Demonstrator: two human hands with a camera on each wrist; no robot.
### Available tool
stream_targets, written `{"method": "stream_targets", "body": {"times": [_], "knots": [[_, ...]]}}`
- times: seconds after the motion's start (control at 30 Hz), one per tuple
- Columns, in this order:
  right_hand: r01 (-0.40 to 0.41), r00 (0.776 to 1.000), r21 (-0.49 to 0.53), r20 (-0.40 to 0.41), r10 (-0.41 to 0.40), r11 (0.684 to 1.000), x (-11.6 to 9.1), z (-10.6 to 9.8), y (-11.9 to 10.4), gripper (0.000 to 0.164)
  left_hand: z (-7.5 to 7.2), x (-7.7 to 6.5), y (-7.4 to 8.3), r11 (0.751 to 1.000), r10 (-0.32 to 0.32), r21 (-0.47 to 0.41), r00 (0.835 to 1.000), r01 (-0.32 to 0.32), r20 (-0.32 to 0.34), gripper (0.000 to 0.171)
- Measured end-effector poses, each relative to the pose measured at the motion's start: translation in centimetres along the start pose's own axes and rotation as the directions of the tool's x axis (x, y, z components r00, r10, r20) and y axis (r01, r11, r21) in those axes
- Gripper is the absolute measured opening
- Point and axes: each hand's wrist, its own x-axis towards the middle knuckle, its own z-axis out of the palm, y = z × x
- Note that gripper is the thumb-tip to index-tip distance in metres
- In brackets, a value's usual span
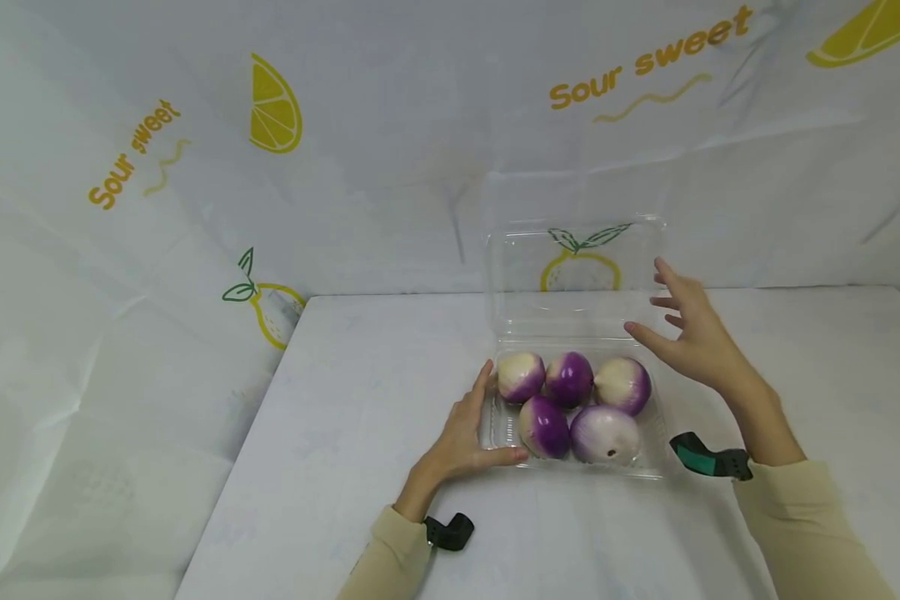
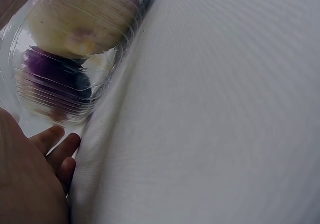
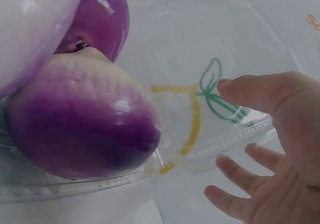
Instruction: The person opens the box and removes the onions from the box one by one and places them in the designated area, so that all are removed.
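Observation:
A clear plastic clamshell container point(image 1: 502, 429) lies on the table with its transparent lid point(image 1: 517, 308) raised at the back. Inside sit several purple-and-white turnips point(image 1: 606, 435), three behind and two in front. My left hand point(image 1: 461, 433) is spread around the container's front left corner, with its thumb along the front rim and its fingers along the left side. In the left wrist view, fingertips point(image 2: 55, 134) are right by the ribbed wall. My right hand point(image 1: 690, 333) hovers beside the lid's right edge, thumb and fingers apart, holding nothing. Turnips point(image 3: 85, 119) show large in the right wrist view.
The white table point(image 1: 330, 400) reaches back to a white sheet point(image 1: 390, 167) printed with lemons and lettering. A black strap mount point(image 1: 450, 532) is on the left wrist. Another mount point(image 1: 708, 458), black and green, is on the right.

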Motion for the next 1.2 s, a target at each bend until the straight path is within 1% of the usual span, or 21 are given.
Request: {"method": "stream_targets", "body": {"times": [0.2, 0.3, 0.5, 0.57, 0.67, 0.77, 0.9, 0.97, 1.07, 1.2], "knots": [[-0.020, 0.998, -0.016, 0.061, 0.021, 1.000, -0.2, 0.5, 0.7, 0.085, 0.1, 0.0, -0.2, 1.000, -0.008, 0.006, 1.000, 0.008, -0.002, 0.131], [-0.031, 0.995, -0.032, 0.096, 0.034, 0.999, -0.3, 0.6, 0.8, 0.082, 0.2, 0.0, -0.2, 1.000, -0.005, 0.008, 1.000, 0.005, -0.005, 0.131], [-0.095, 0.974, -0.067, 0.201, 0.107, 0.993, -0.8, 0.7, 1.0, 0.076, 0.2, 0.1, -0.2, 1.000, 0.004, 0.007, 1.000, -0.004, -0.004, 0.130], [-0.109, 0.968, -0.072, 0.220, 0.123, 0.991, -1.0, 0.8, 1.1, 0.075, 0.2, 0.1, -0.1, 1.000, 0.001, 0.008, 1.000, -0.001, -0.003, 0.130], [-0.113, 0.965, -0.076, 0.227, 0.128, 0.991, -1.3, 0.8, 1.2, 0.072, 0.2, 0.1, -0.1, 1.000, -0.002, 0.011, 1.000, 0.002, -0.004, 0.130], [-0.099, 0.973, -0.083, 0.202, 0.115, 0.992, -1.8, 0.8, 1.3, 0.069, 0.2, 0.0, -0.2, 1.000, -0.012, 0.011, 1.000, 0.012, -0.002, 0.130], [-0.061, 0.991, -0.081, 0.112, 0.069, 0.995, -2.6, 0.8, 1.1, 0.066, 0.2, 0.0, -0.2, 1.000, -0.014, 0.016, 1.000, 0.014, -0.002, 0.129], [-0.042, 0.997, -0.069, 0.065, 0.046, 0.997, -3.0, 0.8, 1.0, 0.065, 0.2, 0.0, -0.2, 1.000, -0.010, 0.019, 1.000, 0.010, -0.003, 0.129], [-0.007, 1.000, -0.043, 0.020, 0.008, 0.999, -3.6, 0.8, 0.7, 0.066, 0.2, 0.0, -0.1, 1.000, -0.005, 0.017, 1.000, 0.006, -0.005, 0.129], [0.050, 0.999, -0.007, -0.015, -0.050, 0.999, -4.3, 0.9, 0.3, 0.064, 0.1, -0.1, -0.1, 1.000, -0.003, 0.016, 1.000, 0.003, -0.004, 0.129]]}}
